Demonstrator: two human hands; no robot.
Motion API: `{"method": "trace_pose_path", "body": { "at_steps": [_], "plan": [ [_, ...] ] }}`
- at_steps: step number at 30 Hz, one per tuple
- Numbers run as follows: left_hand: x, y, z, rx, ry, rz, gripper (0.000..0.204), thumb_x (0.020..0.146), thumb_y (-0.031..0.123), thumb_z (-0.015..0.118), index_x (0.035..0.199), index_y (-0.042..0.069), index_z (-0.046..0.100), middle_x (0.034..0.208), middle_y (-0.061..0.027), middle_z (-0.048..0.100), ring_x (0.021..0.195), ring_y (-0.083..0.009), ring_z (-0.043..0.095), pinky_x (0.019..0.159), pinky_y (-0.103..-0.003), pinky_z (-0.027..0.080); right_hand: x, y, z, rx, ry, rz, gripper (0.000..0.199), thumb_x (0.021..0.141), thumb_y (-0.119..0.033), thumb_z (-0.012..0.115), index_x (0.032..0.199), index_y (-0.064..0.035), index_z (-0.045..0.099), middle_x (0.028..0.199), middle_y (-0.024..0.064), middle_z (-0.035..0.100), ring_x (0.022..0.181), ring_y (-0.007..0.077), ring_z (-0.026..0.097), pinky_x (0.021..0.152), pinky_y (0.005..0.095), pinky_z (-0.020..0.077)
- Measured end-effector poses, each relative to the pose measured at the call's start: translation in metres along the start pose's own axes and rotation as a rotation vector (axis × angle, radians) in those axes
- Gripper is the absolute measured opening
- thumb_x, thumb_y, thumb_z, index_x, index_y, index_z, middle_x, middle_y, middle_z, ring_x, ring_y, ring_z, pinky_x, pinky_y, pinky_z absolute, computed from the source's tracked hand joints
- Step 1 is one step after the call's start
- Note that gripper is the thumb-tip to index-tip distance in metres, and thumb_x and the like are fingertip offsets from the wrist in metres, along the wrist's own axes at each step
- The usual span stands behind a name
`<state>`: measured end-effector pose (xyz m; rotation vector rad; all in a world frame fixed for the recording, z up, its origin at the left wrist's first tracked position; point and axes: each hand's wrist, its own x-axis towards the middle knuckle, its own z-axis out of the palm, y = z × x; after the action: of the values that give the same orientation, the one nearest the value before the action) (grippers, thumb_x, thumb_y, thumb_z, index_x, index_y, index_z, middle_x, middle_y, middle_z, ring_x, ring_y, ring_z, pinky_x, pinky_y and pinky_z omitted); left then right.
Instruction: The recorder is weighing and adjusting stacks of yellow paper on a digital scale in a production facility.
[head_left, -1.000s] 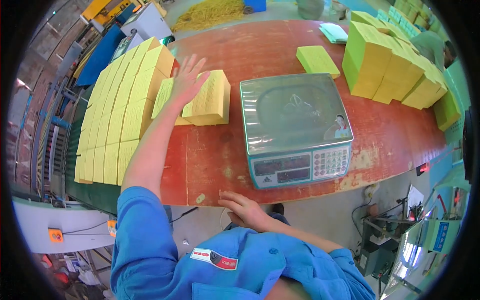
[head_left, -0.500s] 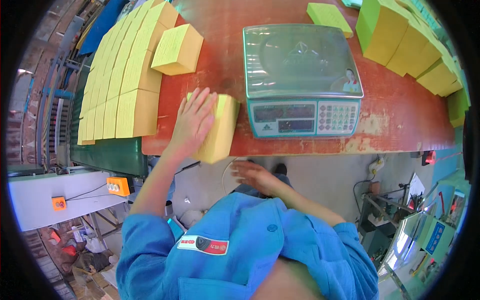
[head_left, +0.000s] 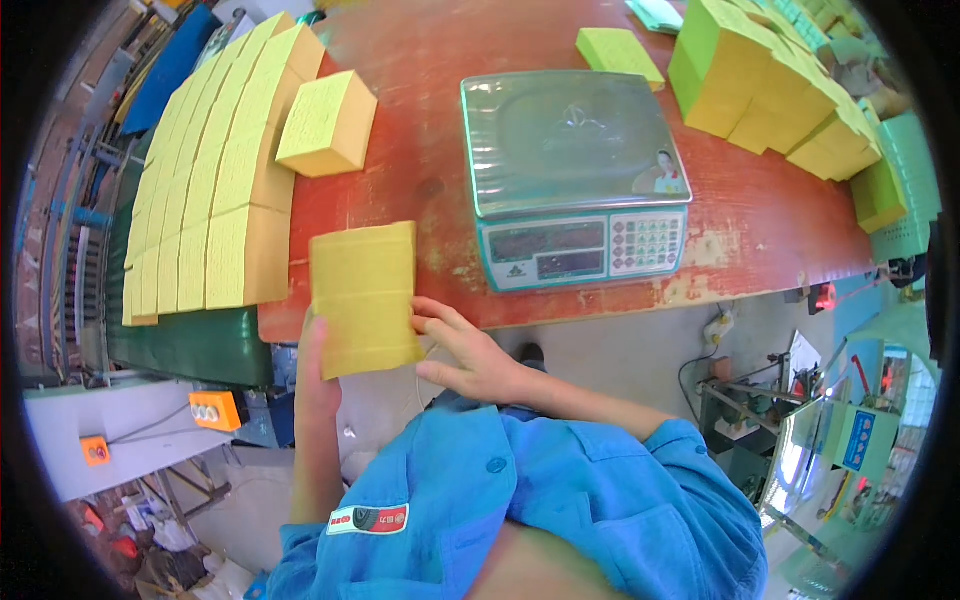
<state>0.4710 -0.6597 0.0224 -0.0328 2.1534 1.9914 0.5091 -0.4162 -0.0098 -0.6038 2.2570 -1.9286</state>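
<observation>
A yellow paper stack is tipped up at the table's front edge, its broad face towards me. My left hand grips its left side, with most of the fingers hidden behind it. On the opposite side, my right hand has its fingertips against the stack's edge, its thumb apart below. Just beyond stands a single similar yellow block. Rows of yellow blocks are packed closely at the left. To the right of my hands is a counting scale with a bare metal pan, a display and a keypad.
The worn red tabletop ends in a front edge just before me. More yellow stacks line the right side, and a flat yellow stack lies behind the scale. An orange switch box sits below left.
The paper stack has been turned so its broad face is towards me. My left hand has moved from its top to its left side; my right hand has come up against its right edge.
</observation>
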Motion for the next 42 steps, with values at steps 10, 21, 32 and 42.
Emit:
{"method": "trace_pose_path", "body": {
  "at_steps": [10, 21, 32, 42],
  "plan": [
    [0.087, 0.077, 0.166, -1.114, -0.400, -0.160, 0.070, 0.097, 0.060, 0.032, 0.147, 0.012, 0.037, 0.146, -0.0124, 0.045, 0.131, -0.0319, 0.046, 0.111, -0.051, 0.034, 0.043, -0.085, -0.138, -0.791, 0.489, -0.330, 0.082, 0.069, -0.019, 0.080, 0.141, -0.0055, 0.043, 0.146, 0.0224, 0.040, 0.134, 0.0475, 0.036, 0.111, 0.0528, 0.0325],
    [0.105, 0.050, 0.231, -1.194, -0.686, -0.577, 0.081, 0.095, 0.067, 0.030, 0.144, 0.003, 0.038, 0.144, -0.0251, 0.043, 0.127, -0.0423, 0.048, 0.102, -0.060, 0.042, 0.046, -0.075, -0.244, -1.016, 0.381, -0.135, 0.066, 0.074, -0.013, 0.076, 0.134, -0.0084, 0.051, 0.141, 0.0146, 0.049, 0.133, 0.0413, 0.041, 0.107, 0.0474, 0.0380],
    [0.302, 0.080, 0.007, 1.315, 0.526, 0.345, 0.097, 0.072, 0.062, 0.071, 0.148, 0.013, 0.035, 0.147, -0.0233, 0.038, 0.135, -0.0407, 0.038, 0.108, -0.052, 0.034, 0.047, -0.104, -0.203, -1.216, 0.381, -0.088, 0.071, 0.067, -0.013, 0.080, 0.133, -0.0088, 0.053, 0.143, 0.0142, 0.047, 0.136, 0.0390, 0.038, 0.108, 0.0513, 0.0324],
    [0.208, 0.057, -0.004, 1.336, -0.278, 0.333, 0.105, 0.066, 0.049, 0.077, 0.153, 0.018, 0.028, 0.156, -0.0216, 0.023, 0.141, -0.0410, 0.027, 0.112, -0.057, 0.026, 0.069, -0.116, -0.097, -0.704, 0.174, -0.259, 0.071, 0.070, -0.009, 0.078, 0.136, -0.0050, 0.049, 0.140, 0.0187, 0.047, 0.130, 0.0389, 0.045, 0.105, 0.0475, 0.0382]
  ]
}}
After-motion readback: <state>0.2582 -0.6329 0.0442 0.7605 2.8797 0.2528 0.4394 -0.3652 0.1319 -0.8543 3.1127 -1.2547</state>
